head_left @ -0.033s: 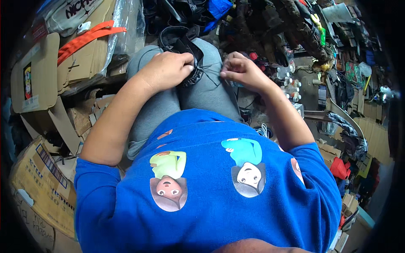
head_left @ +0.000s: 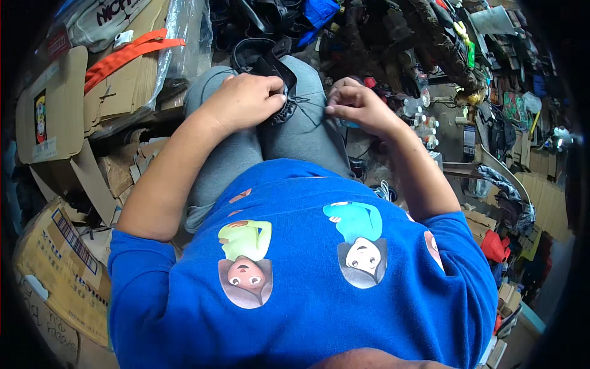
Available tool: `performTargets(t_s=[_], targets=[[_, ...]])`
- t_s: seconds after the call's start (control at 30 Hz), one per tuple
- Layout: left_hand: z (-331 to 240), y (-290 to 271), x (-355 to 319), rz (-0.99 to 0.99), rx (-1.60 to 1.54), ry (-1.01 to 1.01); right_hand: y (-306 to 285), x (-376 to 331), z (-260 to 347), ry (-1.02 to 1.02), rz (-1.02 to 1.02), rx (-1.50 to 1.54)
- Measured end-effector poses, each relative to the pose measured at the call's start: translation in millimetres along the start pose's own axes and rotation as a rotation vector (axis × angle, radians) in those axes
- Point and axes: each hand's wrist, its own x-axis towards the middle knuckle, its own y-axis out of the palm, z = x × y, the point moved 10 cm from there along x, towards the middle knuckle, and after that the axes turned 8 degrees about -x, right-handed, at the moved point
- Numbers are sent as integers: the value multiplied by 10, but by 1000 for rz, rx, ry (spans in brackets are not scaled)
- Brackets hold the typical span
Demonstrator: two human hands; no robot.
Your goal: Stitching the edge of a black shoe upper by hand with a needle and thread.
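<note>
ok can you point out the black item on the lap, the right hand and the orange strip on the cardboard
black item (head_left: 287,75): head view, on its upright flap
right hand (head_left: 361,107): head view, mid-hand
orange strip (head_left: 126,57): head view, about mid-length

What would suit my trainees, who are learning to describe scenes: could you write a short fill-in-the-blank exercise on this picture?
1. The left hand holds the black shoe, which lies on ____-coloured trousers.
2. Thin dark cord extends from the shoe's ____ side toward the right hand.
3. The person's T-shirt is mainly ____.
4. Orange strips lie across flat brown ____ at the upper left.

Missing words: gray; right; blue; cardboard.
</note>
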Motion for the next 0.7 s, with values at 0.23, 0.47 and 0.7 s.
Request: performTargets(t_s=[0.23, 0.47, 0.7], targets=[[-105, 6, 155, -36, 211, -167, -482, 227, 126, -117, -384, -339], [-91, 62, 58, 28, 71, 15, 229, 149, 886, -379, -102, -1035], [-170, 4, -88, 9, 252, 340, 408, 248, 864, -435, 45, -1100]])
